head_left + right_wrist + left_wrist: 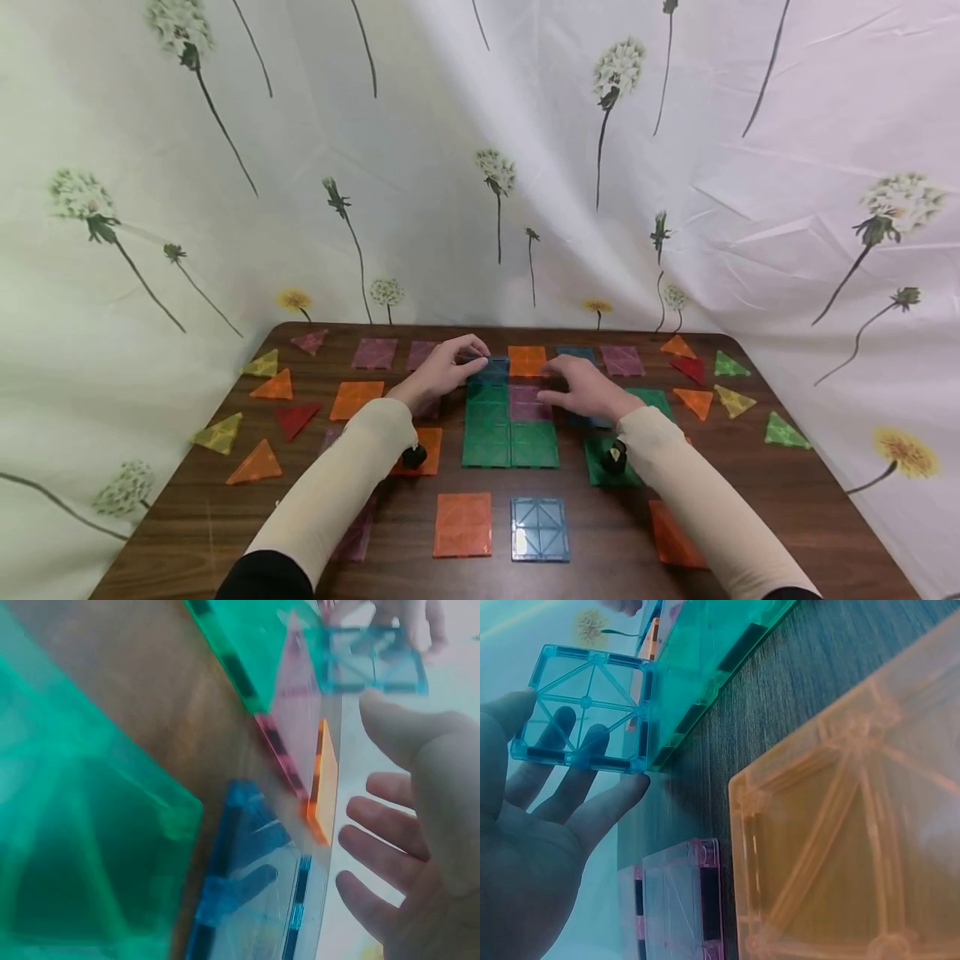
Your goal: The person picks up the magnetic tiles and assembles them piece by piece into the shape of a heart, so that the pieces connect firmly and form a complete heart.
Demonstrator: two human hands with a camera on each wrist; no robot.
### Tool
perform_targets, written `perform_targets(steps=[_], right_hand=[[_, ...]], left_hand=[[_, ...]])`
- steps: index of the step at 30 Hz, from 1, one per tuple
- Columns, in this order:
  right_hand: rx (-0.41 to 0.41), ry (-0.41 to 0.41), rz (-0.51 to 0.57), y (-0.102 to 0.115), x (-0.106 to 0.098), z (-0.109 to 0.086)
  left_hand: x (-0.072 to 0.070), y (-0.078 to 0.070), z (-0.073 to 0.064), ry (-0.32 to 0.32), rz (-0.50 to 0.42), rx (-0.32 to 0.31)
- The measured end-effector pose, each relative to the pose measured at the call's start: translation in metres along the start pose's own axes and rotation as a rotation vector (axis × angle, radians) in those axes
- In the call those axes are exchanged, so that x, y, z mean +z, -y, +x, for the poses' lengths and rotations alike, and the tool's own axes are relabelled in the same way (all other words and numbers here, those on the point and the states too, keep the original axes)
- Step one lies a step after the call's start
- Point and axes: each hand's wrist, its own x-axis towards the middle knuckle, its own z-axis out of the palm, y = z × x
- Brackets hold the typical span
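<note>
My left hand point(452, 364) pinches a blue square magnetic tile point(592, 709) between the thumb at one side and fingers seen through its clear face. In the left wrist view the tile stands on edge, right at the end of the joined green tiles point(486, 443). A purple tile point(529, 403) lies beside the green ones in the same block. My right hand point(587, 388) hovers with spread, relaxed fingers over the block's right side, holding nothing. Close to its fingertips lies an orange square tile point(527, 361); a blue tile point(247, 877) lies below it in the right wrist view.
More square tiles surround the block, with an orange one point(462, 525) and a blue one point(540, 529) in front. Several triangular tiles lie along both sides, such as an orange triangle point(257, 463) and a green triangle point(786, 431). Behind the table point(202, 517) hangs a flowered cloth point(435, 208).
</note>
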Motion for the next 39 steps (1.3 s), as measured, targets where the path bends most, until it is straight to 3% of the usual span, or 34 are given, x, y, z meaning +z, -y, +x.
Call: perform_targets(steps=[4,10,21,27,31,39], right_hand=[[0.031,-0.045,-0.016,-0.010,-0.001,0.012],[0.060,-0.045,-0.054,-0.017,0.003,0.033],[0.113,0.046,-0.118,-0.016,0.008,0.061],[0.165,0.099,-0.127,-0.016,0.011,0.066],[0.183,0.068,-0.089,-0.016,0.014,0.066],[0.236,-0.085,-0.012,-0.018,0.013,0.064]], left_hand=[[0.001,0.001,-0.001,-0.007,-0.016,-0.014],[0.002,0.002,-0.001,-0.007,-0.030,-0.025],[0.002,0.001,-0.001,-0.009,-0.031,-0.011],[0.001,0.002,-0.001,-0.005,-0.035,-0.029],[0.001,0.002,-0.002,-0.008,-0.049,-0.049],[0.002,0.003,0.000,-0.011,-0.049,-0.050]])
